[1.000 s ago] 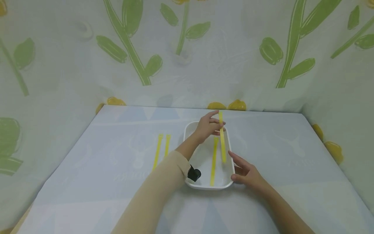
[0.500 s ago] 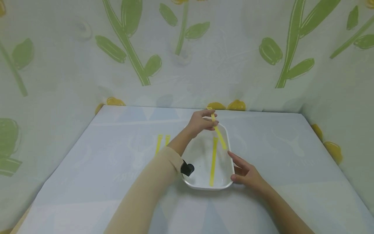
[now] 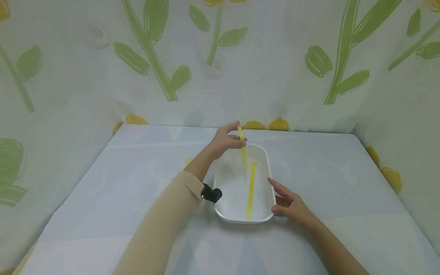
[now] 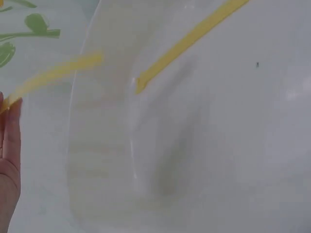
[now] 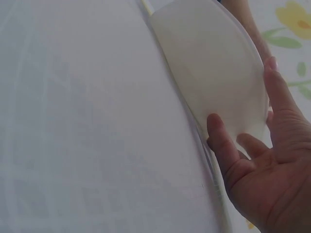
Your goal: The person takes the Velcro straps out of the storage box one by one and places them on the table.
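Observation:
My left hand (image 3: 225,140) pinches a flat yellow strap (image 3: 243,152) over the far left part of the white tray (image 3: 237,220). The strap's free end hangs down above the tray, and it looks blurred in the left wrist view. A second yellow strap (image 3: 251,191), with a wider end, lies lengthwise on the tray floor. My right hand (image 3: 292,206) holds the tray's right side, thumb and index finger at the rim. In the right wrist view its fingertips meet the tray's outer wall (image 5: 209,63).
On the table (image 3: 103,214) left of the tray, the end of another yellow strap (image 3: 188,161) shows beside my left forearm, which hides the rest. A black band (image 3: 211,193) sits on the left wrist. Behind the table hangs a leaf-patterned cloth (image 3: 268,76).
My left hand has moved left with the strap, from above the tray's far right to its far left. The forearm now covers most of the straps beside the tray. My right hand stays put.

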A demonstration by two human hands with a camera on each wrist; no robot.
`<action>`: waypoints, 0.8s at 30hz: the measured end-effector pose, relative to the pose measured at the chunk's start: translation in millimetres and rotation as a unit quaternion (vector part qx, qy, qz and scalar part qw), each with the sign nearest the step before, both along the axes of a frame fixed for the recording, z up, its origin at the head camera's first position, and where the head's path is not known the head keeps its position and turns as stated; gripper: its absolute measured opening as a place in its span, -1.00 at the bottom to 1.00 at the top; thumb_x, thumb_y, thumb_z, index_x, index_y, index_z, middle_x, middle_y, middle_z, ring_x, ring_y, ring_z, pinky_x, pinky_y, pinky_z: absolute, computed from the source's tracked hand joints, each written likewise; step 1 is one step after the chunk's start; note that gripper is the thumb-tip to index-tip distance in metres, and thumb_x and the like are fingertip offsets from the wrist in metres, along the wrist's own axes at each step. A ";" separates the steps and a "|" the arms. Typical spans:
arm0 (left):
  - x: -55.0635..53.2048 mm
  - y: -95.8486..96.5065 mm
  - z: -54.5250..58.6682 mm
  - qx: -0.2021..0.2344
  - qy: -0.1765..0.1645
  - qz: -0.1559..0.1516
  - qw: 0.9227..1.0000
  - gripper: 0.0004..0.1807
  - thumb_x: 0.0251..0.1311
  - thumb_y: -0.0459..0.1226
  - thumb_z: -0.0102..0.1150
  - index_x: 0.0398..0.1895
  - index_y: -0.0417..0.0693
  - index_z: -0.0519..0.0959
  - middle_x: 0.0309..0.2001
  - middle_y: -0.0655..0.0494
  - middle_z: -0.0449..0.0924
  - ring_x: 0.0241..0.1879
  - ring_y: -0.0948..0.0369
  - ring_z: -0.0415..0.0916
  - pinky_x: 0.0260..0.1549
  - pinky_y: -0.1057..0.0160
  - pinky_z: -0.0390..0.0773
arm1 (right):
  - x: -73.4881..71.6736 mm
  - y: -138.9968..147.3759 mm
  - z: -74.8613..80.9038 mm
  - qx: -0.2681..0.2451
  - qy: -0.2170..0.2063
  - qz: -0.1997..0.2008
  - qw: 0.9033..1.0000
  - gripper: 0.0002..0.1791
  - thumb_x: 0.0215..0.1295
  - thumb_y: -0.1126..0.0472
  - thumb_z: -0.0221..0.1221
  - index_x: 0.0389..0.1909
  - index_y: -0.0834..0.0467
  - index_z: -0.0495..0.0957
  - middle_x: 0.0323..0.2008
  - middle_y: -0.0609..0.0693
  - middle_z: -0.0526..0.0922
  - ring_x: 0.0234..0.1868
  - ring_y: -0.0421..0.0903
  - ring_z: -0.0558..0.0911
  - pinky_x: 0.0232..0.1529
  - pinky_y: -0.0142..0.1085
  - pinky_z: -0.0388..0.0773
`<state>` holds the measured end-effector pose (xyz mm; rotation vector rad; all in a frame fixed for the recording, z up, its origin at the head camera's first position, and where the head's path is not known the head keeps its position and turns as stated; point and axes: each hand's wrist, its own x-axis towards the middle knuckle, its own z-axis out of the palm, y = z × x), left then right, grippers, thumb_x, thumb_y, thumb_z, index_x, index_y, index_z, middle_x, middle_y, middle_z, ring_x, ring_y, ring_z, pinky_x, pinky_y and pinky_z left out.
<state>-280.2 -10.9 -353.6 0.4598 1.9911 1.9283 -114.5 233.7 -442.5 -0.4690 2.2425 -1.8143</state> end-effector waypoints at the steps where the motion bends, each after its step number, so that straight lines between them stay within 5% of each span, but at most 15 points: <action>1: -0.5 -1.7 1.7 0.010 0.001 -0.003 1.000 -0.08 0.05 -0.54 0.25 0.47 -0.06 0.04 0.31 0.06 0.32 0.08 0.00 0.53 -0.04 0.18 0.57 | 0.0 0.3 -0.3 -0.001 0.002 0.001 1.000 -0.13 0.14 0.37 0.27 0.45 0.11 0.08 0.42 0.32 0.04 0.22 0.01 0.48 -0.06 -0.36 0.56; 5: -2.6 -10.0 9.4 0.017 0.016 -0.019 1.000 -0.06 0.06 -0.53 0.24 0.49 -0.03 -0.01 0.35 0.10 0.28 0.14 0.02 0.49 -0.05 0.14 0.57 | 0.0 0.4 -0.3 -0.003 -0.001 -0.001 1.000 -0.13 0.14 0.37 0.27 0.45 0.08 0.09 0.42 0.30 0.04 0.17 -0.25 0.50 -0.06 -0.37 0.55; 11: -5.0 -26.8 18.5 0.009 0.034 -0.032 0.999 -0.04 0.05 -0.52 0.26 0.49 0.03 -0.01 0.40 0.12 0.20 0.19 0.06 0.45 -0.05 0.11 0.57 | -0.2 0.2 0.1 0.001 0.000 -0.006 1.000 -0.14 0.14 0.36 0.27 0.45 0.10 0.08 0.42 0.29 0.04 0.25 0.18 0.42 -0.06 -0.39 0.55; 24: -7.3 -71.6 21.5 -0.006 0.051 -0.040 0.998 -0.04 0.06 -0.48 0.26 0.49 0.01 -0.03 0.42 0.14 0.14 0.26 0.05 0.36 0.02 0.02 0.52 | -0.9 -0.8 -0.6 0.001 0.014 -0.004 1.000 -0.14 0.15 0.36 0.27 0.44 0.16 0.06 0.42 0.33 0.03 0.23 0.46 0.28 -0.06 -0.41 0.54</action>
